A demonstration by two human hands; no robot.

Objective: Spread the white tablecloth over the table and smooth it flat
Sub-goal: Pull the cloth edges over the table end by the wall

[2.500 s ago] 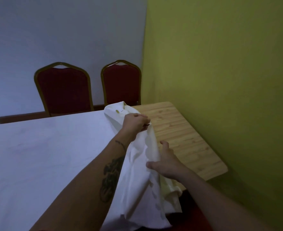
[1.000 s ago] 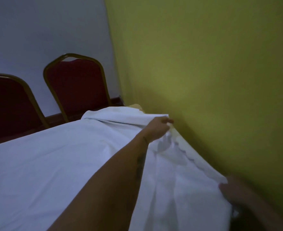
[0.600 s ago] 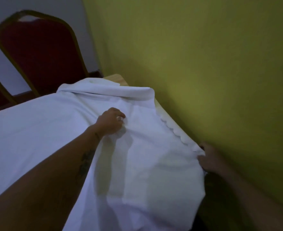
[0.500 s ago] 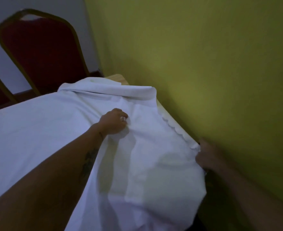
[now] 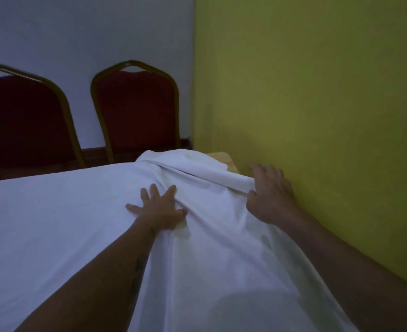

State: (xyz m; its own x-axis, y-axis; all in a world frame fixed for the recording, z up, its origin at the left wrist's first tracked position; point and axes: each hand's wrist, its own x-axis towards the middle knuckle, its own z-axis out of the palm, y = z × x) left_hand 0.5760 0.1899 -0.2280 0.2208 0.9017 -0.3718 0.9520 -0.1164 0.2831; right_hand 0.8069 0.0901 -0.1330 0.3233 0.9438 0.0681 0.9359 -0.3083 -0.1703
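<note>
1. left hand (image 5: 158,209) now flat, fingers splayed on the white tablecloth (image 5: 61,224), no longer fisted.
2. right hand (image 5: 269,196) moved to the far-right fold, pinching it.
3. far-right worktop (image 5: 224,157) corner still bare; smoothing begun, spreading unfinished.

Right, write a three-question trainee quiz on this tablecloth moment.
1. True or false: the left hand lies flat, fingers spread, on the white fabric tablecloth.
2. What does the right hand grip? A) a chair B) a bunched fold of cloth C) nothing
3. Which part of the light wooden table is bare?

Key: 1 true; 2 B; 3 the far corner by the yellow-green wall.
</note>
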